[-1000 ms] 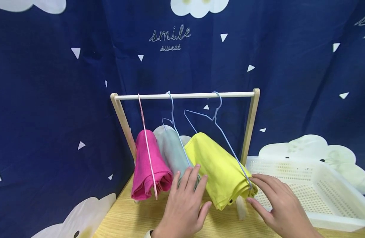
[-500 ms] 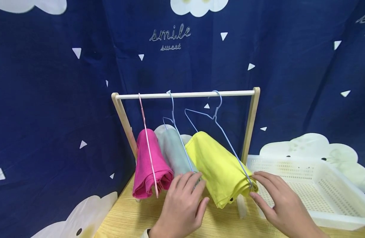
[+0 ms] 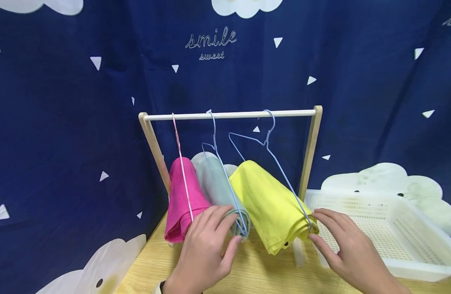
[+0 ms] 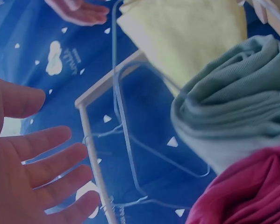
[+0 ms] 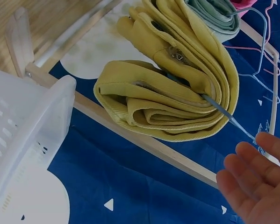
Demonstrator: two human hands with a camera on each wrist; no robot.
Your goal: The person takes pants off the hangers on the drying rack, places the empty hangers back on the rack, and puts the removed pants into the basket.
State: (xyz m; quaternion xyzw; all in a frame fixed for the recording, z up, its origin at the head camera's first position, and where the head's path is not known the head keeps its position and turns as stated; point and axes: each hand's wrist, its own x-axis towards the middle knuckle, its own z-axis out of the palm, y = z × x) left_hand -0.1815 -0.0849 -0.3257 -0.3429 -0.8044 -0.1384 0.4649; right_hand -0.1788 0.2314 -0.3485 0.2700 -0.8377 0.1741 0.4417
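Three folded cloth pieces hang over wire hangers on a small rack: a pink one (image 3: 185, 192), a grey-green one (image 3: 219, 183) and a yellow garment (image 3: 266, 200). My left hand (image 3: 205, 249) is in front of the pink and grey-green ones, overlapping the pink one's lower end. In the left wrist view its fingers (image 4: 60, 186) spread apart with nothing between them. My right hand (image 3: 347, 245) is at the yellow garment's right end, fingertips close to the blue hanger (image 3: 284, 175). The right wrist view shows its fingers (image 5: 252, 168) relaxed and holding nothing.
The rack has a white top rod (image 3: 240, 115) and wooden legs (image 3: 309, 155). A white perforated plastic basket (image 3: 424, 269) stands to the right on the wood-grain table (image 3: 262, 277). Behind hangs a dark blue curtain (image 3: 358, 81) with clouds and triangles.
My left hand has moved left from the grey-green cloth towards the pink one, uncovering the grey-green cloth's rolled end. The right hand has barely moved beside the yellow garment.
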